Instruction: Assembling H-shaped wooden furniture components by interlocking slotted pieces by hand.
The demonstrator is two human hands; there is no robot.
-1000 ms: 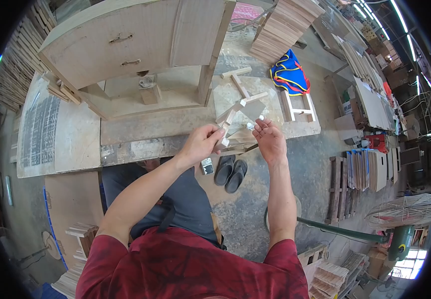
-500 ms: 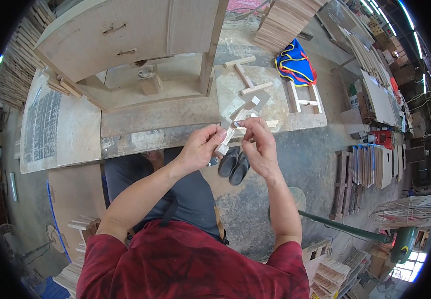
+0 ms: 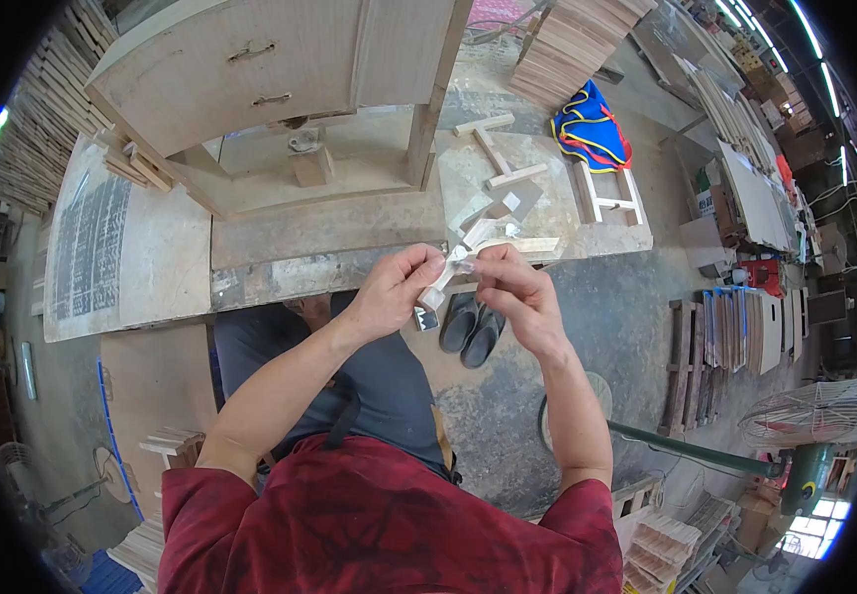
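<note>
- I monitor one head-worn fisheye view; it looks steeply down over the wearer's red shirt [image 3: 379,515];
- near range, about mid-frame: left hand [image 3: 389,292] and right hand [image 3: 525,302];
- farther out: the workbench [image 3: 329,233], across the upper half;
- wide field, straight edges bowing toward the rim; ceiling lights [image 3: 806,32] enter at upper right.

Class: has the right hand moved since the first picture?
Yes: against the dark slippers on the floor, the right hand has moved leftward, toward the left hand.
</note>
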